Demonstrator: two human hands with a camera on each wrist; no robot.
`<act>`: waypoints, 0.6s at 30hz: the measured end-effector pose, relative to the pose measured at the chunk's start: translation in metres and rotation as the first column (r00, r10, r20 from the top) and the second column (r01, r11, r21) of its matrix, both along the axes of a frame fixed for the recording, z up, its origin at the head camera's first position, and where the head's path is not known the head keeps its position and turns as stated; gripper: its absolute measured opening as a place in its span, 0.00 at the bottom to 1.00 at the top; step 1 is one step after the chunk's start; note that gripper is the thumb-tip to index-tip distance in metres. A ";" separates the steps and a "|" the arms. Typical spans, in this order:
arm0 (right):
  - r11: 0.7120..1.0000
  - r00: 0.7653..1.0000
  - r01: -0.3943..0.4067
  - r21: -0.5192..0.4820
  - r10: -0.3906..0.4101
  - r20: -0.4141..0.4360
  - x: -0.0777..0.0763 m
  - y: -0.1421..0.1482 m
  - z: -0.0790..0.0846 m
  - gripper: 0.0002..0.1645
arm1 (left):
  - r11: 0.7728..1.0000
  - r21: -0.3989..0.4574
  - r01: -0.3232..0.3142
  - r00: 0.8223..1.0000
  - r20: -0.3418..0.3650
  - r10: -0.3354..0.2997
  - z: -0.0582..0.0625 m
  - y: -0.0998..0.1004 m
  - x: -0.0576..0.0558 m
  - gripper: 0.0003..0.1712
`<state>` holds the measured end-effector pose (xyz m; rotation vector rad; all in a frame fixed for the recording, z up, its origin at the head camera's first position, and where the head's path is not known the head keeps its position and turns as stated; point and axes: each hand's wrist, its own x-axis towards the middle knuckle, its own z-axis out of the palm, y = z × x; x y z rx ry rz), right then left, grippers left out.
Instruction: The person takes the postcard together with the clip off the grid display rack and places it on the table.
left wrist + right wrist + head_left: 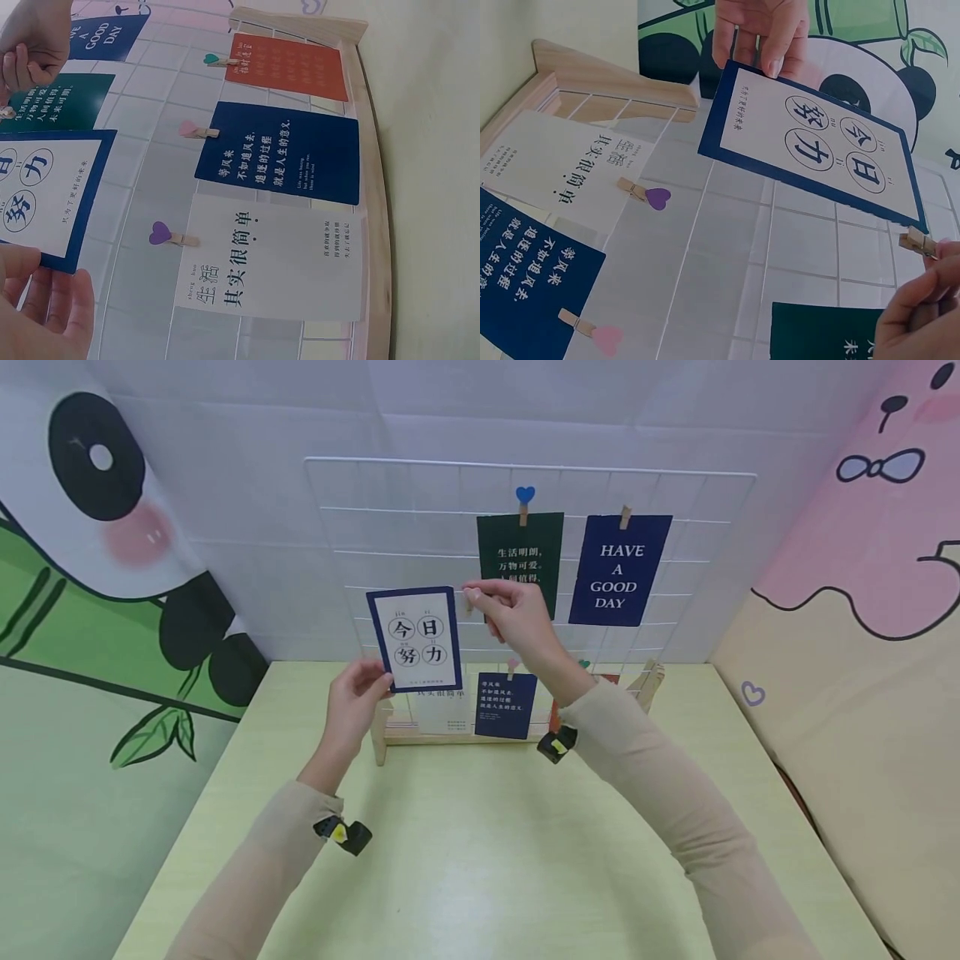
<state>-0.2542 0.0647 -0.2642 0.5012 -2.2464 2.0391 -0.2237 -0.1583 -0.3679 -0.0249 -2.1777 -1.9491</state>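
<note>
A white card with a navy border [416,670] is held in front of the wire grid rack [420,462]. My left hand [354,700] pinches it at its lower left corner, thumb in front. My right hand [517,617] pinches a small wooden clothespin [917,241] beside the card's upper right corner; I cannot tell whether the pin touches the card. Behind the right hand hangs a dark green card [550,545], partly hidden, under a pin with a blue heart [526,494]. A navy card [620,572] hangs to its right.
On the lower grid hang a white card [281,262] with a purple heart pin [162,232], a navy card [300,154] with a pink one, and a red card [289,66] with a green one. The rack's wooden base [427,740] stands on the table [480,843].
</note>
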 end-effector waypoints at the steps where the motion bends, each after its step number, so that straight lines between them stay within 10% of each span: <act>1: 1.000 1.000 0.002 0.007 -0.002 0.002 0.000 0.001 -0.001 0.15 | 1.000 0.001 0.002 1.000 0.001 -0.002 -0.001 0.000 0.001 0.10; 18: 0.999 0.997 0.012 0.044 -0.015 0.070 0.007 0.006 -0.020 0.15 | 0.999 0.032 0.012 0.999 0.033 -0.013 -0.012 -0.002 0.012 0.06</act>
